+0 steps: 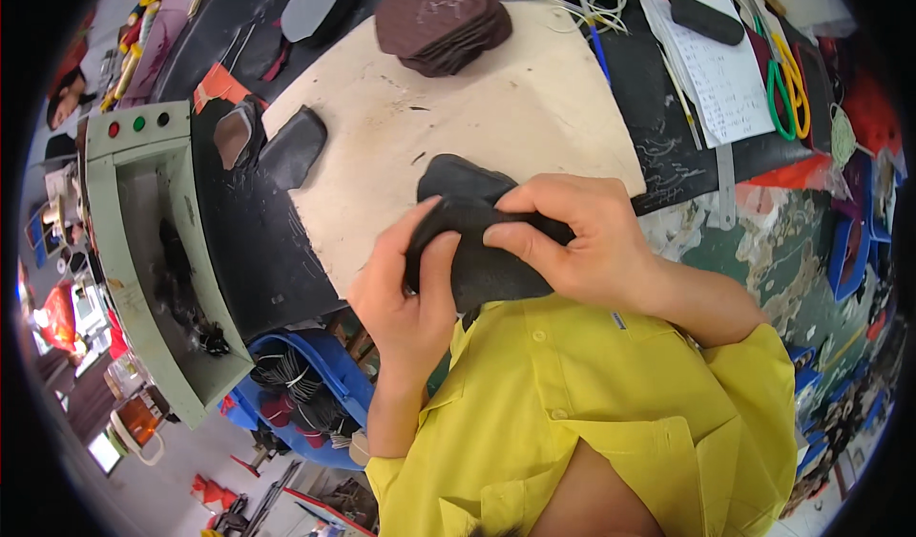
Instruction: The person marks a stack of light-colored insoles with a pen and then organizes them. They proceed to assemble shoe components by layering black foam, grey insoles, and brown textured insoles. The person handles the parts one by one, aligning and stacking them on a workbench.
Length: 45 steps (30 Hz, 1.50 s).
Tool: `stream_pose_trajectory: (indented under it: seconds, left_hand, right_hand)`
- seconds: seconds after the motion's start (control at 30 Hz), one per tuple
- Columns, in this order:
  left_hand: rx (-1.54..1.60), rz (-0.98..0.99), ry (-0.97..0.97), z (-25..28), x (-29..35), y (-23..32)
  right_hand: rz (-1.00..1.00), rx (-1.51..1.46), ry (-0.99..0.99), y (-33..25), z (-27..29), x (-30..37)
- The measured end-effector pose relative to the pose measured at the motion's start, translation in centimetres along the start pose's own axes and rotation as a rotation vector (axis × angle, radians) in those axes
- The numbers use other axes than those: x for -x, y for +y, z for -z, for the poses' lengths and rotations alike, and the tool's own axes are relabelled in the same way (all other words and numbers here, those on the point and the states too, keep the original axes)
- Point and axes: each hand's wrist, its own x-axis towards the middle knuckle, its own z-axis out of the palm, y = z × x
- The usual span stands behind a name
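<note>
A black, leather-like piece (501, 265) is held up close to my body, its upper edge bent over. My left hand (405, 270) pinches it at the left end, thumb toward me and fingers behind. With thumb and forefinger, my right hand (572, 236) grips the same edge further right. Just beyond, another black flap (463, 176) shows over the pale board (382, 107); I cannot tell whether it joins the held piece. A stack of dark brown cut pieces (441, 21) lies at the board's far edge. Near its left edge rests a dark grey piece (294, 150).
At left stands a grey-green metal box (157, 260) with buttons. Below it, a blue bin (334, 384) holds dark bundles. Scissors with green and yellow handles (787, 84), a written sheet (730, 88), a metal ruler (726, 184) and a blue pen (599, 52) lie at right.
</note>
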Motion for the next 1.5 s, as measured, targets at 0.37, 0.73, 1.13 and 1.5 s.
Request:
stream_pose_trajectory:
  seconds: [0.37,0.73,1.13,1.5]
  left_hand:
    - [-0.358,0.033,-0.095,-0.7,1.6,-6.8]
    - [-0.174,0.176,-0.185,0.0,0.0,-6.1]
    - [0.311,-0.034,-0.082,0.7,1.4,-7.5]
    - [0.768,0.384,0.157,5.7,-1.3,-9.8]
  right_hand:
    - [-0.252,0.372,-0.123,4.3,-4.0,-0.8]
    - [0.304,0.442,-0.116,6.1,-4.0,-0.5]
    - [-0.296,-0.023,-0.347,2.6,-4.0,-2.9]
    - [-0.012,0.137,-0.521,1.0,-9.4,-10.7]
